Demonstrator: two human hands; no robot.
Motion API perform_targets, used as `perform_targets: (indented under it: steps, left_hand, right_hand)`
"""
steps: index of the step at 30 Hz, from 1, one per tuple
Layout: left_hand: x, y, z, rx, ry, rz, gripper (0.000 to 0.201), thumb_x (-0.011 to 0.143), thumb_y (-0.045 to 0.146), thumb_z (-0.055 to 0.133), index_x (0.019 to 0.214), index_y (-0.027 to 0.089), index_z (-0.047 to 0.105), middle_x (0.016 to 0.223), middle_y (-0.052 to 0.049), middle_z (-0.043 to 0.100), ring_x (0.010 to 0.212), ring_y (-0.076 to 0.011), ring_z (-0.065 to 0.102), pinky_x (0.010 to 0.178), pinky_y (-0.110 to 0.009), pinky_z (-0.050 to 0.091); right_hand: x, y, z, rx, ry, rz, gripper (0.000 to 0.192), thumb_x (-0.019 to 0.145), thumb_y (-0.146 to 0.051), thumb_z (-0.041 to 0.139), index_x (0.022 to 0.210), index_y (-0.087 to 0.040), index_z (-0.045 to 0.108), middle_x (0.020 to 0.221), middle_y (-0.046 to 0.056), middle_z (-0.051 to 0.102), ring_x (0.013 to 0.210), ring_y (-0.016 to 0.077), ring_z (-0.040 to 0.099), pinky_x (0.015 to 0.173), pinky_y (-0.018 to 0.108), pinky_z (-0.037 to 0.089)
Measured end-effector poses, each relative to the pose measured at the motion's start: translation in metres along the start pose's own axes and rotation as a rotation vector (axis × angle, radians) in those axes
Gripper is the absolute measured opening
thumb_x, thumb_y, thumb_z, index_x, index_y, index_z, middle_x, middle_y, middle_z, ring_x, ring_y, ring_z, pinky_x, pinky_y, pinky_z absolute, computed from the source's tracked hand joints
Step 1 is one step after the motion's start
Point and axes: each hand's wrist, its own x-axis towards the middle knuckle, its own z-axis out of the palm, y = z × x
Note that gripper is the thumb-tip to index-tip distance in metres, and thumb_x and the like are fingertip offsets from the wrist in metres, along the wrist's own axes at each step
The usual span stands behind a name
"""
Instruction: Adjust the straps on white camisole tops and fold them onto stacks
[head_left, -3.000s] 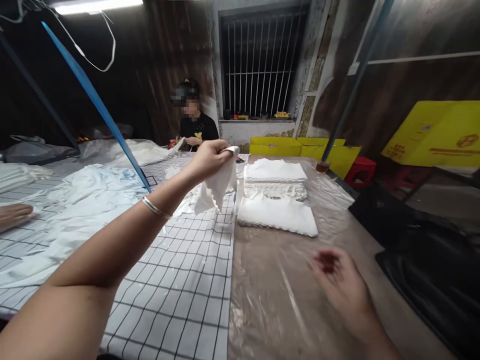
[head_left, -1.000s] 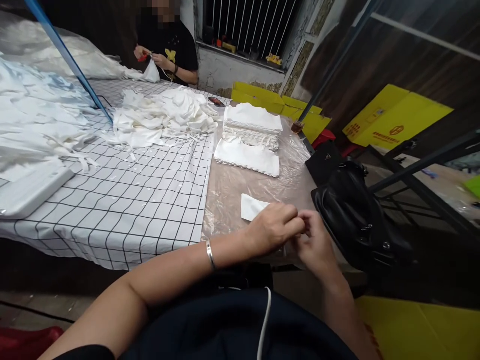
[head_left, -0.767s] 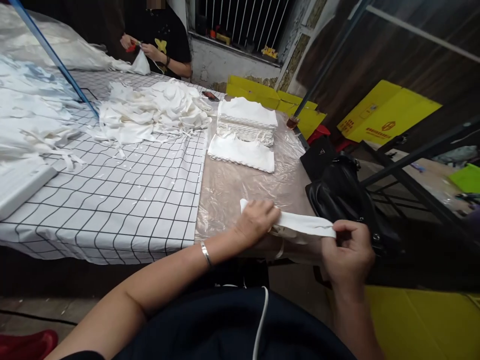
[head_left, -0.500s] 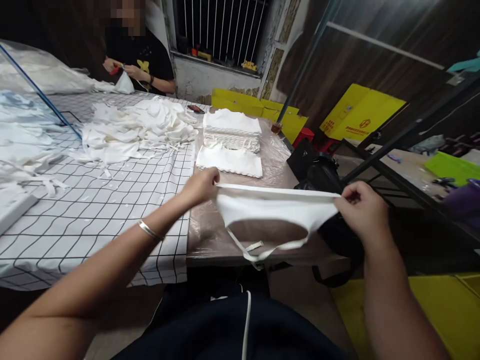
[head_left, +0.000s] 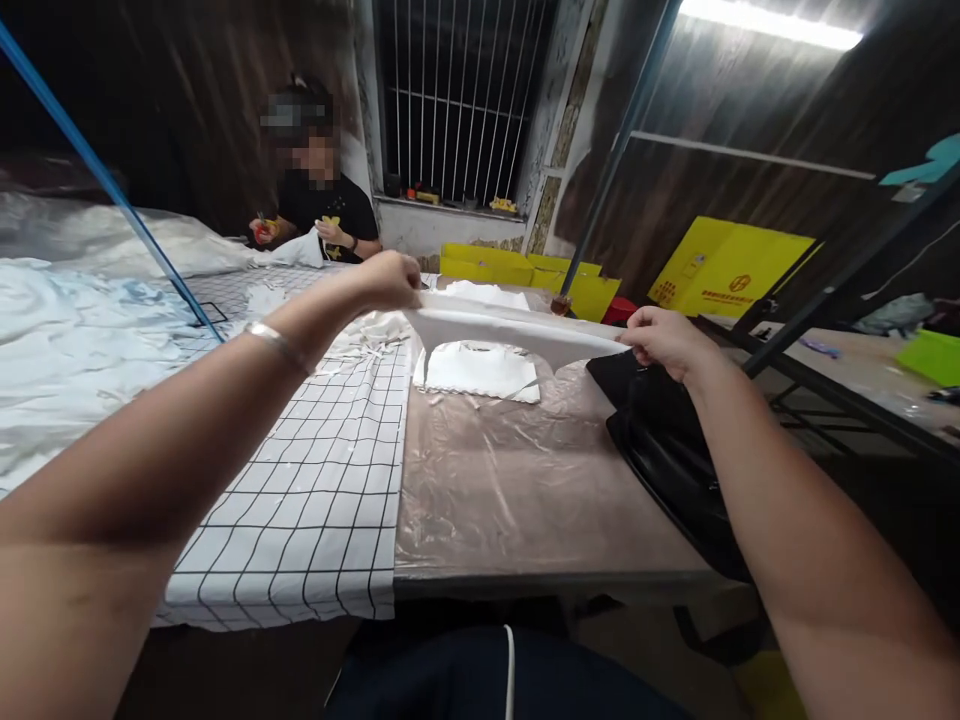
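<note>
Above the worktop's (head_left: pixel 525 500) far edge, left hand (head_left: pixel 390 280) and right hand (head_left: pixel 664 340) pinch the cloth (head_left: pixel 510 330) taut by its ends — thin, light, limp.

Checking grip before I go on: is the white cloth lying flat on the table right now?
No, the left hand and right hand hold the cloth stretched in the air above the table.
</note>
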Motion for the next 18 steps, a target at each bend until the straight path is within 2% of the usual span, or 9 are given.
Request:
perform_targets:
  steps: [2,4,6,7,8,9,13,15,18]
  left_hand:
    - [-0.044,-0.011,0.031,0.072,-0.022,0.062,0.018,0.061,0.007,0.064,0.061,0.02,0.052,0.058,0.002,0.053,0.055,-0.0143,0.045,0.053,-0.026,0.031]
    - [-0.098,-0.029,0.069,0.073,-0.117,0.05,0.016,0.062,0.008,0.062,0.063,0.02,0.052,0.058,0.001,0.054,0.054,-0.015,0.046,0.052,-0.026,0.03]
    - [-0.145,-0.05,0.102,-0.003,-0.336,0.044,0.013,0.062,0.018,0.067,0.071,0.02,0.057,0.064,0.0,0.059,0.056,-0.016,0.051,0.05,-0.025,0.032]
    - [-0.161,-0.06,0.113,-0.104,-0.5,0.065,0.017,0.065,0.027,0.069,0.078,0.02,0.06,0.071,-0.002,0.063,0.06,-0.0169,0.054,0.052,-0.025,0.036]
    - [-0.171,-0.068,0.122,-0.191,-0.585,0.062,0.025,0.069,0.036,0.068,0.086,0.02,0.062,0.077,-0.003,0.065,0.064,-0.0179,0.058,0.054,-0.026,0.04]
    - [-0.175,-0.076,0.127,-0.255,-0.608,0.05,0.033,0.072,0.045,0.066,0.093,0.02,0.063,0.084,-0.005,0.066,0.07,-0.0188,0.06,0.058,-0.027,0.044]
    - [-0.158,-0.079,0.133,-0.265,-0.405,0.01,0.041,0.078,0.056,0.059,0.093,0.019,0.064,0.096,-0.008,0.065,0.08,-0.0202,0.06,0.068,-0.031,0.049]
    - [-0.155,-0.071,0.138,-0.284,-0.448,0.157,0.04,0.08,0.055,0.059,0.096,0.019,0.064,0.1,-0.008,0.064,0.085,-0.0204,0.06,0.073,-0.032,0.049]
    - [-0.172,-0.062,0.155,-0.196,-0.48,0.436,0.04,0.081,0.051,0.063,0.106,0.02,0.063,0.106,-0.009,0.062,0.096,-0.0242,0.055,0.081,-0.037,0.045]
  right_hand:
    - [-0.035,0.029,0.011,-0.071,-0.056,-0.021,0.02,0.067,-0.019,0.064,0.062,-0.024,0.045,0.045,-0.006,0.043,0.042,0.0093,0.038,0.046,0.026,0.025]
    - [-0.08,0.067,0.024,-0.109,-0.15,0.025,0.019,0.064,-0.023,0.066,0.063,-0.022,0.047,0.047,-0.006,0.046,0.044,0.0091,0.04,0.045,0.024,0.026]
    - [-0.124,0.102,0.033,-0.102,-0.362,0.127,0.023,0.058,-0.027,0.073,0.066,-0.02,0.052,0.051,-0.006,0.05,0.048,0.0098,0.043,0.046,0.023,0.03]
    - [-0.14,0.116,0.036,-0.07,-0.487,0.184,0.028,0.055,-0.029,0.076,0.071,-0.019,0.055,0.056,-0.005,0.053,0.05,0.0105,0.046,0.047,0.023,0.033]
    - [-0.151,0.125,0.038,-0.025,-0.578,0.232,0.034,0.055,-0.032,0.078,0.077,-0.018,0.058,0.062,-0.004,0.056,0.054,0.0114,0.049,0.049,0.023,0.037]
    - [-0.157,0.131,0.039,0.022,-0.61,0.26,0.039,0.056,-0.037,0.079,0.084,-0.018,0.058,0.068,-0.002,0.058,0.058,0.0122,0.051,0.052,0.024,0.04]
    - [-0.143,0.126,0.044,0.016,-0.459,0.217,0.047,0.063,-0.052,0.075,0.091,-0.019,0.058,0.081,0.001,0.058,0.068,0.0141,0.053,0.061,0.027,0.045]
    - [-0.137,0.12,0.051,-0.089,-0.569,0.143,0.049,0.06,-0.048,0.078,0.095,-0.019,0.06,0.088,0.003,0.06,0.074,0.0156,0.054,0.067,0.028,0.047]
    - [-0.149,0.124,0.063,-0.244,-0.707,-0.042,0.05,0.054,-0.036,0.084,0.098,-0.022,0.063,0.1,0.004,0.06,0.088,0.0196,0.055,0.079,0.032,0.048]
